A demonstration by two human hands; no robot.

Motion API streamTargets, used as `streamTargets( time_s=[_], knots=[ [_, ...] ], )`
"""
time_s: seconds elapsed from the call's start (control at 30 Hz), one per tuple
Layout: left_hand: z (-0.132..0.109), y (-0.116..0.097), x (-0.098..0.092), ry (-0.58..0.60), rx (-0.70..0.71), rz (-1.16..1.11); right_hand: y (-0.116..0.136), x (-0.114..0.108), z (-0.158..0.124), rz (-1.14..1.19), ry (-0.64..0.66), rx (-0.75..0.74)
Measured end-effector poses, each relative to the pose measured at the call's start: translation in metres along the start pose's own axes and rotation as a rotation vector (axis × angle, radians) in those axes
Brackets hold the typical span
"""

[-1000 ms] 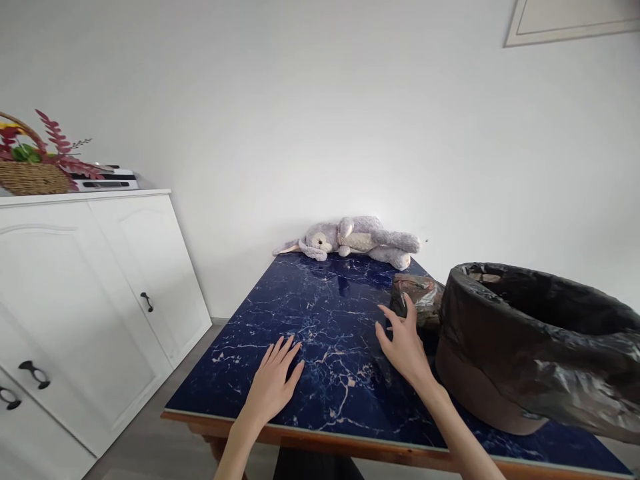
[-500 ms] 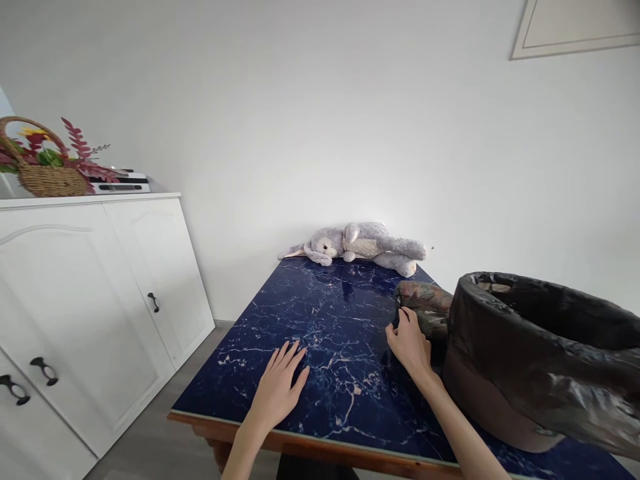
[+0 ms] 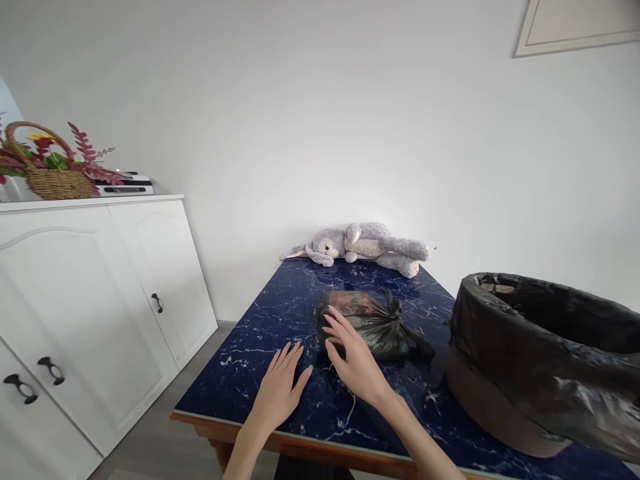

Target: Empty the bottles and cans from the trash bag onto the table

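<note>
Black plastic, knotted at one end, the small bag (image 3: 373, 323) lies mid-table, apart from the lined bin (image 3: 540, 360) on your right. Your right hand (image 3: 355, 363) rests open against its near side, fingers spread rather than gripping, while your left hand (image 3: 280, 393) lies flat and open on the blue marbled table (image 3: 280, 313). No label or writing can be read.

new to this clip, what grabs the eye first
A dark blue marbled table fills the middle, with a small tied dark bag at its centre, touched by the right hand; the left hand lies flat nearby. A big bin lined in black plastic sits at the right, and a grey plush toy lies at the far end.
</note>
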State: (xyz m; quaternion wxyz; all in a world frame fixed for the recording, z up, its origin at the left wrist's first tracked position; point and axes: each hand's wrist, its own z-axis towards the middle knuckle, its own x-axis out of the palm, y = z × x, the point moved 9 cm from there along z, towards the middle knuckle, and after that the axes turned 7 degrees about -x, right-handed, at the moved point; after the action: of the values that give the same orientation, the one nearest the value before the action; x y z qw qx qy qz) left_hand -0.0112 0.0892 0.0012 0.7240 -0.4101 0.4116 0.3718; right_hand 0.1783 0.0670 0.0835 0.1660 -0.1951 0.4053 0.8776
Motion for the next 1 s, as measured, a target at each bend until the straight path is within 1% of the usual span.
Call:
streamTargets(
  time_s=[0.07,0.13,0.17,0.23,0.3,0.33,0.4,0.43,0.5,0.57,0.63,0.7,0.77,0.83,0.87,0.93,1.0],
  knots=[
    [0.0,0.003,0.001,-0.011,-0.015,-0.021,0.01,-0.017,-0.002,-0.012,-0.07,-0.078],
    [-0.001,0.007,0.002,-0.037,-0.02,-0.041,0.0,-0.045,-0.006,-0.087,-0.207,-0.079],
    [-0.002,0.009,0.002,-0.051,-0.025,-0.047,-0.011,-0.06,-0.01,-0.132,-0.28,-0.046],
    [-0.002,0.014,0.003,-0.056,-0.056,-0.05,-0.042,-0.084,-0.02,-0.19,-0.393,0.045],
    [-0.002,0.017,0.005,-0.03,-0.102,-0.052,-0.076,-0.1,-0.032,-0.226,-0.466,0.162],
    [-0.002,0.017,0.005,-0.017,-0.118,-0.058,-0.092,-0.104,-0.037,-0.237,-0.485,0.223],
    [-0.003,0.013,0.0,-0.009,-0.12,-0.089,-0.117,-0.105,-0.046,-0.236,-0.492,0.327],
    [-0.004,0.009,-0.004,-0.015,-0.11,-0.115,-0.125,-0.102,-0.049,-0.227,-0.484,0.359],
    [-0.005,0.001,-0.014,-0.036,-0.095,-0.173,-0.127,-0.092,-0.05,-0.197,-0.448,0.373],
    [-0.006,-0.002,-0.021,-0.043,-0.111,-0.24,-0.117,-0.078,-0.045,-0.161,-0.381,0.322],
    [-0.007,-0.001,-0.025,-0.039,-0.154,-0.315,-0.098,-0.063,-0.039,-0.122,-0.284,0.232],
    [-0.007,0.003,-0.028,-0.049,-0.211,-0.386,-0.078,-0.051,-0.035,-0.091,-0.191,0.138],
    [-0.007,0.01,-0.031,-0.095,-0.283,-0.422,-0.064,-0.044,-0.035,-0.081,-0.139,0.074],
    [-0.006,0.016,-0.034,-0.16,-0.339,-0.433,-0.057,-0.042,-0.037,-0.085,-0.123,0.045],
    [-0.006,0.018,-0.034,-0.193,-0.345,-0.435,-0.056,-0.041,-0.038,-0.087,-0.122,0.04],
    [-0.005,0.018,-0.035,-0.242,-0.311,-0.432,-0.057,-0.041,-0.039,-0.093,-0.132,0.041],
    [-0.005,0.016,-0.035,-0.251,-0.272,-0.417,-0.061,-0.045,-0.04,-0.113,-0.173,0.061]
  ],
)
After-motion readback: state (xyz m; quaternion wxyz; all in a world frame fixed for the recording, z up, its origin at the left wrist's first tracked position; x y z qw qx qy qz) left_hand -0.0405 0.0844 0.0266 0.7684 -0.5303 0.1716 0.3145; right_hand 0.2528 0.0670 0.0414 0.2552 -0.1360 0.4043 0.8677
